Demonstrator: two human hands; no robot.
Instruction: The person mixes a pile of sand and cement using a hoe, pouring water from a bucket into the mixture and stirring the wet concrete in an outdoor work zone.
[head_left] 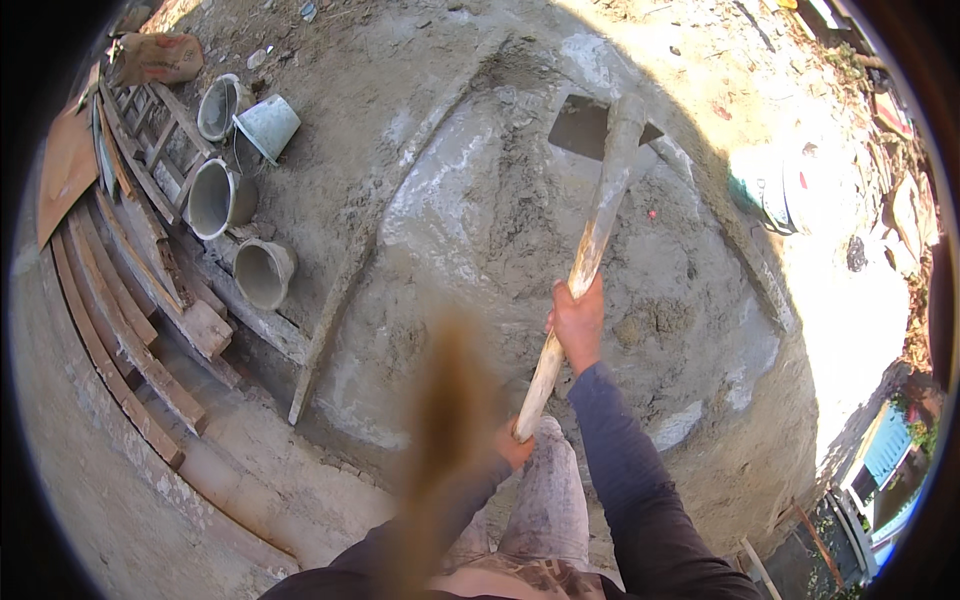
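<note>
Both my hands are closed round the wooden handle of a hoe (598,222). My right hand (579,322) grips the handle around its middle, and my left hand (514,446) holds it close to its near end. At the far end is the hoe's broad dark blade (577,127), at the upper edge of a bed of wet grey mortar (680,285). How deep the blade sits in the mortar I cannot tell. Long thin boards frame the bed, one board (345,300) along its left side. A blurred brown shape (450,390) close to the camera hides part of my left forearm.
Several mortar-stained buckets (268,128) stand or lean left of the bed. Beyond them lie stacked wooden planks (125,325), a ladder-like wooden frame (165,125) and a brown sack (158,58). Rubble and debris (905,200) line the sunlit right side.
</note>
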